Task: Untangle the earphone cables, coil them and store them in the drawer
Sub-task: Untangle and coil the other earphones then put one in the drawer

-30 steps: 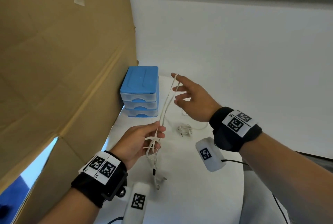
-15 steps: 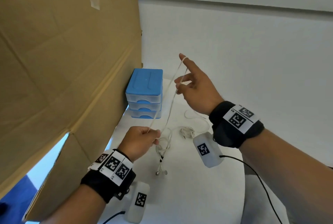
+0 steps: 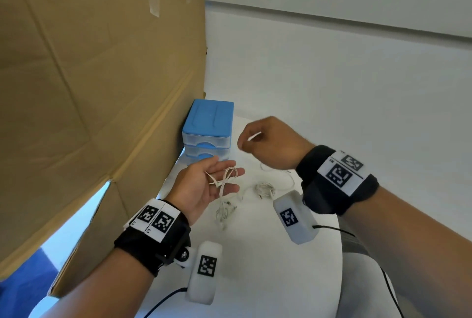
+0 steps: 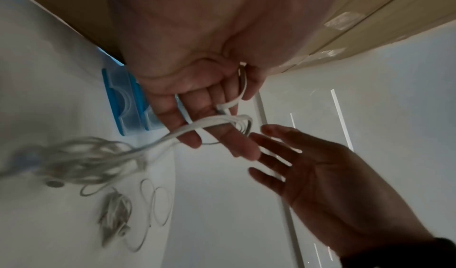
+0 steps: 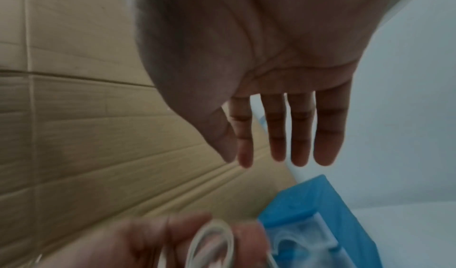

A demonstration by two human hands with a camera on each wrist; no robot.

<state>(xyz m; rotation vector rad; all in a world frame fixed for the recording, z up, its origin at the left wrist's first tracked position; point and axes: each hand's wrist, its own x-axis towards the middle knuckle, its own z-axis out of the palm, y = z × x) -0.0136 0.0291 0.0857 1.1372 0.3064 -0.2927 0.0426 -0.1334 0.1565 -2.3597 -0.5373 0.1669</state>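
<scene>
- White table (image 3: 268, 253) here, cardboard (image 3: 89, 75) walling off the left, and a little blue drawer unit (image 3: 208, 123) tucked against it at the far side.
- Left hand (image 3: 204, 184) is palm-up, fingers spread wide, and the cable (image 3: 226, 182) is looped over them, draped, not pinched. Looks like the hand is serving as a former for the coil.
- The rest of that cable hangs down off the fingers to a loose heap on the table just below, earbuds lying in it.
- Right hand (image 3: 270, 144) hovers just beyond, above the left one, in front of the drawers. From the wrist views its fingers are straight and apart, holding nothing I can make out; a pale streak by the knuckles is too blurred to call.
- A second bundle (image 3: 265, 188) sits on the table between the two wrists, with a loose strand curling off to the right.
- Drawers all appear closed, so storing is some way off; my read is we're mid-coil on the first cable.
</scene>
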